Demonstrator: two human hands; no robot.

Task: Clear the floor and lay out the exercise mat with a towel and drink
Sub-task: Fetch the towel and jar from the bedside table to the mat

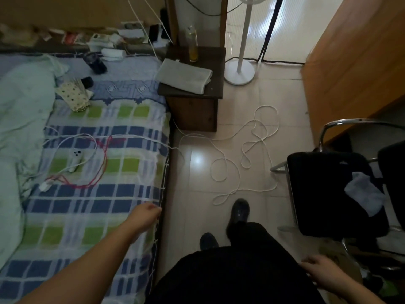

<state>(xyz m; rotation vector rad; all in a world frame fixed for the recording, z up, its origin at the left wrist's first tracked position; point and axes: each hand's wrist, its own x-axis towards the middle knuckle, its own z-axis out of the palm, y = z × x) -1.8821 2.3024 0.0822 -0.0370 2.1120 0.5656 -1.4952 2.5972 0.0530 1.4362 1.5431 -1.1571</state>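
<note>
Across the left half of the frame lies a bed (105, 172) with a checked sheet. At upper centre a dark nightstand (214, 69) carries a folded grey towel (184, 75) and a bottle of yellow drink (192, 46). White cable (232, 170) loops over the tiled floor (258, 102) at centre. At lower centre the left hand (146, 213) pinches cable strands at the bed edge; at lower right the right hand (320, 268) hangs relaxed, holding nothing.

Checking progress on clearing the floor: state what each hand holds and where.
The left hand pinches the white cord where it runs along the bed edge. The right hand holds nothing.
</note>
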